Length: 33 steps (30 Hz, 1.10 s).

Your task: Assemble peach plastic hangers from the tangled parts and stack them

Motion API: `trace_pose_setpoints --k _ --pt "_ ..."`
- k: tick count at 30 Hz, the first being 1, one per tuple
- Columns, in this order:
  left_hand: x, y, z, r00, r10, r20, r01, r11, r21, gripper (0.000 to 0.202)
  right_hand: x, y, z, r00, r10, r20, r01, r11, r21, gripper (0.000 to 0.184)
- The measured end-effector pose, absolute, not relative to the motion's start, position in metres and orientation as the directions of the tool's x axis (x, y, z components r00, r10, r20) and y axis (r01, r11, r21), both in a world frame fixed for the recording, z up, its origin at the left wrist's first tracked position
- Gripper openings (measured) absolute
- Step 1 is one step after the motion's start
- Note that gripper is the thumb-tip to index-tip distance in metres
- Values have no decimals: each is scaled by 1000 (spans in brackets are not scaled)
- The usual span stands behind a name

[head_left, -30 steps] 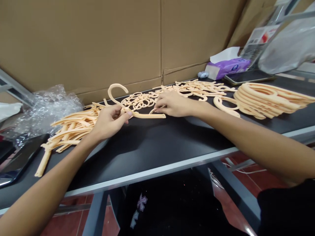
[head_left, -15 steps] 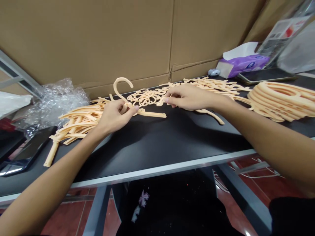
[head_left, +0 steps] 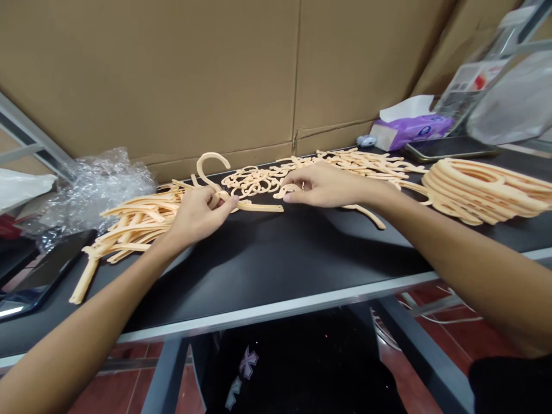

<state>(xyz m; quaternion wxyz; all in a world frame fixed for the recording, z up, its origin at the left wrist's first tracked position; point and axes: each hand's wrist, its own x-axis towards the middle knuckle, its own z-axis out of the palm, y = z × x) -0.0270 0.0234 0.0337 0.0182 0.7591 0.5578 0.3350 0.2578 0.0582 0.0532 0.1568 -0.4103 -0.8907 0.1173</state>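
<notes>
The left forearm reaches in from the lower left, and the left hand (head_left: 196,215) sits low over the black table (head_left: 267,259) with its knuckles up. Its fingers are curled tight, thumb pressed against forefinger, pinching a peach hanger piece (head_left: 254,207). The hook of this piece rises just behind the fingers, and its thin bar runs out from the fingertips towards the right hand, lying on the table.

The right arm comes in from the lower right. The right hand (head_left: 321,185) is palm down, its fingers narrowed on a small curved piece (head_left: 287,192) at their tips, close to the bar's far end. A long curved strip (head_left: 371,215) lies under the wrist.

Behind both sets of fingertips spreads a heap of small hooks (head_left: 254,179). A pile of straight bars (head_left: 133,221) lies outside the left hand, and a stack of rings (head_left: 483,181) outside the right.
</notes>
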Motion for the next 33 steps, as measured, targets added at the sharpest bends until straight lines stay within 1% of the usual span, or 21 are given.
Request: trace_pose_setpoints --k 2,3,5,7,10,14,17,18,21,22,25,26,30,33 --pt "-28 24 33 158 859 488 837 -378 395 51 258 59 52 -621 757 204 685 651 -328 48" --pt "-28 24 34 161 858 488 837 -381 393 51 259 59 52 -621 753 216 676 654 -338 51" --pt "-28 24 34 166 856 489 837 -384 389 51 260 59 53 -621 751 226 655 655 -377 42" --pt "-27 24 34 168 856 489 840 -384 384 51 261 60 54 -629 751 201 640 647 -416 33" --pt "-27 23 35 165 858 487 842 -380 384 52 263 61 54 -658 735 160 624 652 -431 35" --pt "-27 24 34 159 858 488 845 -374 382 52 262 63 51 -688 707 163 605 682 -410 32" --pt "-27 24 33 147 860 488 851 -362 381 51 262 63 50 -703 704 97 620 674 -402 33" --pt "-27 24 33 140 862 487 852 -355 384 51 262 62 50 -702 706 95 618 670 -411 32" --pt "-26 24 32 123 868 482 858 -337 388 50 262 62 51 -695 703 151 587 676 -446 31" --pt "-26 24 32 120 868 482 860 -333 386 49 263 61 51 -695 704 146 590 674 -445 32" --pt "-24 23 33 113 870 480 870 -320 375 48 262 61 53 -681 730 51 649 635 -419 36" --pt "-24 23 34 111 870 481 873 -317 372 47 261 60 53 -672 740 43 660 624 -420 36" --pt "-23 22 34 101 869 485 878 -307 368 47 261 59 54 -671 735 97 616 625 -479 29" --pt "-22 22 33 94 870 484 877 -303 372 47 262 60 53 -694 719 33 612 614 -497 27"
